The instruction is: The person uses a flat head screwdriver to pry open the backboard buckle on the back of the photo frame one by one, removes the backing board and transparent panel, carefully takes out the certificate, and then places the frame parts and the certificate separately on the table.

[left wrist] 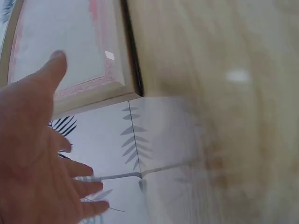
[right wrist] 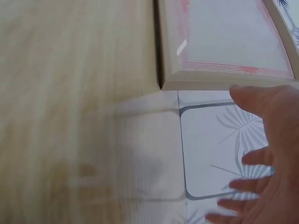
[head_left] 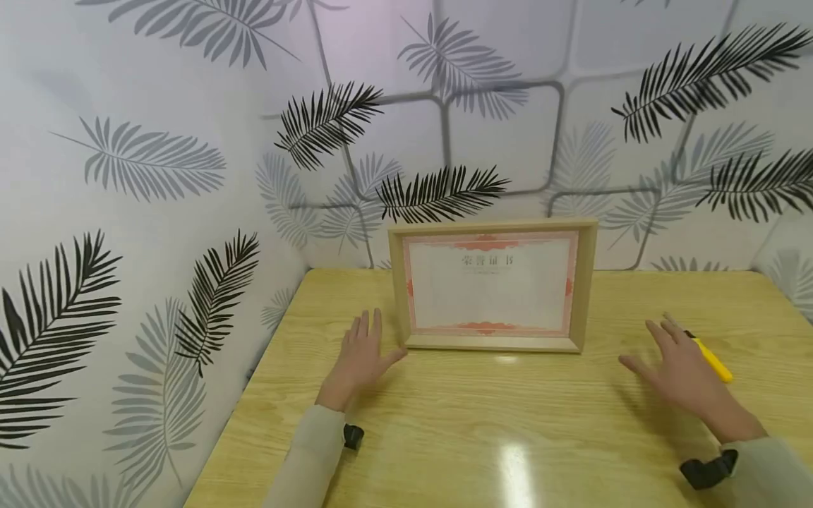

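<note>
A picture frame (head_left: 399,296) in pale wood stands upright on the table, with a pink-bordered certificate (head_left: 488,296) inside it. To its left is my left hand (head_left: 362,358), fingers spread and holding nothing; its thumb is near the frame's lower left corner, and I cannot tell whether they touch. My right hand (head_left: 686,370) hovers apart from the frame on the right, fingers loosely extended. Partly behind that hand lies a screwdriver-like tool with a yellow handle (head_left: 714,361). Both wrist views show the frame's lower corner beside an unclosed left hand (left wrist: 32,154) and right hand (right wrist: 275,154).
The light wooden table (head_left: 444,416) meets a wall (head_left: 502,141) patterned with feathers behind the frame. Another patterned wall (head_left: 146,233) runs along the table's left edge. A black strap (head_left: 708,469) sits at the right wrist.
</note>
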